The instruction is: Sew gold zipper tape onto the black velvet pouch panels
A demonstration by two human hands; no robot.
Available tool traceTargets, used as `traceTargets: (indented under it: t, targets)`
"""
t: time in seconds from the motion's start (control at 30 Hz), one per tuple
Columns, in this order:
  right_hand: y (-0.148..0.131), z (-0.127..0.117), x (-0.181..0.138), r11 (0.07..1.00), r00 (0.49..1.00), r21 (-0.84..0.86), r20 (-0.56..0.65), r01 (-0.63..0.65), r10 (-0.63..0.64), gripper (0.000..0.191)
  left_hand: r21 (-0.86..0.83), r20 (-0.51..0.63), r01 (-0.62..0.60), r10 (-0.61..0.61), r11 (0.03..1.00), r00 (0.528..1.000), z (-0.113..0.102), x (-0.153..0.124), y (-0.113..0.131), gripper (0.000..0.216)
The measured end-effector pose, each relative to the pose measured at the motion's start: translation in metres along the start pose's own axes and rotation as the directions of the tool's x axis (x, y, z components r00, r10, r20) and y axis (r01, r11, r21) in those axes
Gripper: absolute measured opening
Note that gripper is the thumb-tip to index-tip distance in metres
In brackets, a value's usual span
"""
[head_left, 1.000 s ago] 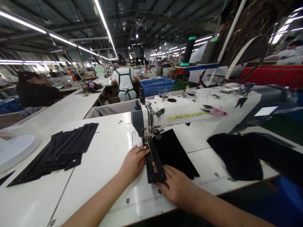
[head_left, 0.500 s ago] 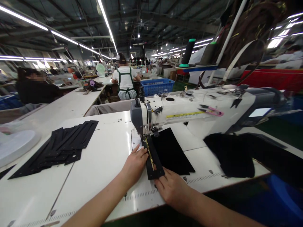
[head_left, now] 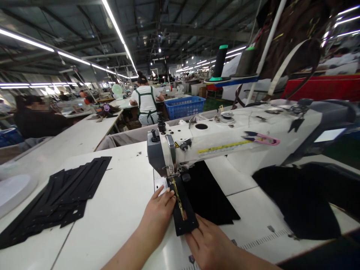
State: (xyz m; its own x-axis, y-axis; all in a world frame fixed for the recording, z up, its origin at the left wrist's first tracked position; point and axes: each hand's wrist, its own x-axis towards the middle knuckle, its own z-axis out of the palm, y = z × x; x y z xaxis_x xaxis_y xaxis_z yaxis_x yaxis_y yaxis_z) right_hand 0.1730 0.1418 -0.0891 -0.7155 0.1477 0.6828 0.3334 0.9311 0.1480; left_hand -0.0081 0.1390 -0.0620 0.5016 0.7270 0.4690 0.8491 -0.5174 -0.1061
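Observation:
A narrow black strip with a gold zipper (head_left: pixel 183 210) lies under the presser foot of a white sewing machine (head_left: pixel 225 137), on top of a larger black fabric panel (head_left: pixel 213 198). My left hand (head_left: pixel 159 212) rests flat against the strip's left edge, fingers stretched out. My right hand (head_left: pixel 209 243) lies flat on the strip's near end and the panel, fingers extended. Neither hand grips anything.
A stack of black cut strips (head_left: pixel 62 195) lies on the white table (head_left: pixel 118 210) at left. More black fabric (head_left: pixel 298 198) is piled at right. Pink-handled snips (head_left: pixel 261 138) sit on the machine arm. Other workers sit at benches behind; a blue crate (head_left: pixel 184 107) stands beyond.
The view shifted slightly closer and lower. Both hands stay on the zipper strip, which has barely moved under the presser foot.

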Motion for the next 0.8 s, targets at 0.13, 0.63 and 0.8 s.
traceTargets:
  t: [0.13, 0.63, 0.8]
  targets:
    - [0.008, 0.006, 0.005, 1.000, 1.000, -0.005, -0.004, -0.007, 0.007, 0.030, -0.014, 0.007, 0.005, -0.005, 1.000, 1.000, 0.002, 0.000, -0.004, 0.024]
    - [0.026, 0.030, 0.021, 0.997, 0.997, -0.037, 0.016, -0.069, 0.069, 0.022, -0.151, -0.054, 0.095, -0.104, 0.984, 0.993, 0.024, 0.007, -0.030, 0.021]
    - [0.029, 0.019, 0.025, 0.973, 0.975, 0.091, 0.086, -0.211, 0.204, 0.018, -0.169, 0.002, 0.134, -0.135, 0.976, 0.991, 0.015, 0.006, -0.024, 0.028]
